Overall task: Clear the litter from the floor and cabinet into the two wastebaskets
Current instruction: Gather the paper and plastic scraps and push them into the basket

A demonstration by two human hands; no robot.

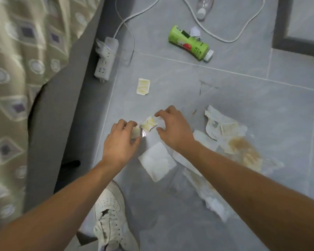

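Litter lies on the grey tiled floor. My left hand [122, 140] holds a small pale wrapper [136, 132] between its curled fingers and thumb. My right hand [172, 126] hovers with spread, curled fingers over a crumpled yellow-white packet [149, 123], its fingertips at the packet's edge. Another yellow-white packet [143, 86] lies farther away. A white paper napkin [157, 161] sits just under my wrists. A green plastic bottle [189, 42] lies on its side at the back, and a clear bottle [203, 8] lies at the top edge. No wastebasket is in view.
Torn, stained wrappers and tissue [230, 140] spread to the right under my right forearm. A white power strip [105, 60] with its cable [223, 37] lies beside the grey bed base [65, 98]. My white shoe [111, 218] stands near the bottom. A dark cabinet foot [297, 42] is top right.
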